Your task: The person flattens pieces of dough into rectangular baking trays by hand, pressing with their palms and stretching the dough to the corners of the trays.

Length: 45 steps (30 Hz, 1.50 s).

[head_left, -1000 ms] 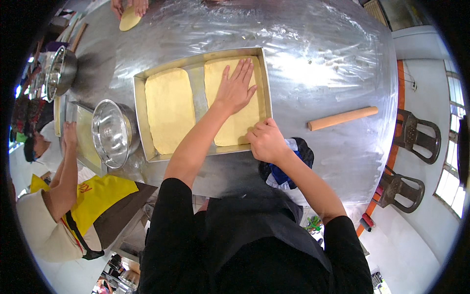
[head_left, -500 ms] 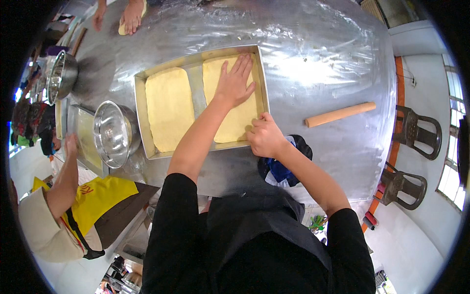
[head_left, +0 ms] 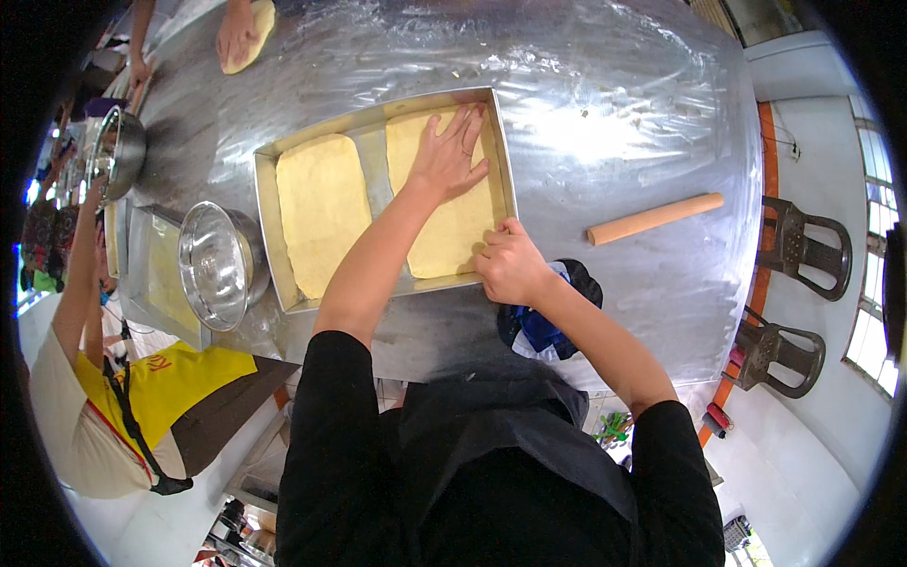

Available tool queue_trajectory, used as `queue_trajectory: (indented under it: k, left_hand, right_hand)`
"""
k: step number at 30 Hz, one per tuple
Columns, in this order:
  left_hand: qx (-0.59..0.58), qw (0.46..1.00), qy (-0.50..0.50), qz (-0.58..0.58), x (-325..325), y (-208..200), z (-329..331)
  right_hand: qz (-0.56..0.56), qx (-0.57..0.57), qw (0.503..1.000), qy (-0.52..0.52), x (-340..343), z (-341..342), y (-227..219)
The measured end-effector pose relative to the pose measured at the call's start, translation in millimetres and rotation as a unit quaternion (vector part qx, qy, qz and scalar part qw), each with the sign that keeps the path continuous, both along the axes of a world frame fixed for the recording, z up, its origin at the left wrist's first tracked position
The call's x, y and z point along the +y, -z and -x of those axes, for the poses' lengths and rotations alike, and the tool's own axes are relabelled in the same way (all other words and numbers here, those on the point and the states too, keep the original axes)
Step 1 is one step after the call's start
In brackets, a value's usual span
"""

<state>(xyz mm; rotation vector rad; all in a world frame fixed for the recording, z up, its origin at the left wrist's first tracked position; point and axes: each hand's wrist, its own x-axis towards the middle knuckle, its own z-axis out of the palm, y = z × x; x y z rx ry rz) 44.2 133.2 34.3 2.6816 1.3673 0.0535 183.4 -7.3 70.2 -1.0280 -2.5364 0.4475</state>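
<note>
A rectangular metal baking pan (head_left: pixel 375 168) lies on the table in front of me with two flat sheets of pale yellow dough. The left dough sheet (head_left: pixel 324 222) lies untouched. On the right dough sheet (head_left: pixel 449 231) my left hand (head_left: pixel 448 159) rests palm down near its far end, fingers stretched out, one wearing a ring. My right hand (head_left: pixel 513 263) is closed on the pan's near right corner, thumb up along the wall. My left forearm crosses over the pan and hides part of the dough and the near wall.
Right of the pan lies a wooden rolling pin (head_left: pixel 655 218). A dark blue and black cloth bundle (head_left: pixel 557 326) sits by my right wrist. Left stand a steel bowl (head_left: pixel 215 265), another pan (head_left: pixel 151 312) and a farther bowl (head_left: pixel 128 151). Other people work at the left and far edge.
My left hand has shifted slightly on the dough; my right hand keeps its hold. The co-worker at left has reached toward the farther bowl. Another person's hand at the far edge has moved on its dough.
</note>
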Motion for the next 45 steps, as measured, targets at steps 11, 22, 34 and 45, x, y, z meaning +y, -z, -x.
queue_trajectory:
  k: [11,22,34,45]
  left_hand:
    - [-0.067,0.998,0.006,-0.017,-4.9,9.7,-1.2]
    - [-0.163,0.986,-0.035,-0.004,-11.6,7.5,-6.1]
    - [-0.103,0.994,-0.028,-0.021,-6.8,8.4,-4.1]
    - [-0.112,0.993,-0.022,-0.017,-5.1,9.2,-5.8]
  right_hand:
    - [0.001,0.008,1.0,0.005,-1.8,0.3,2.7]
    - [0.005,0.017,1.0,0.013,-2.9,-2.1,-0.8]
    - [-0.006,0.004,1.0,0.007,-1.2,-1.6,-2.6]
    - [0.005,0.0,1.0,0.014,0.1,0.2,-0.7]
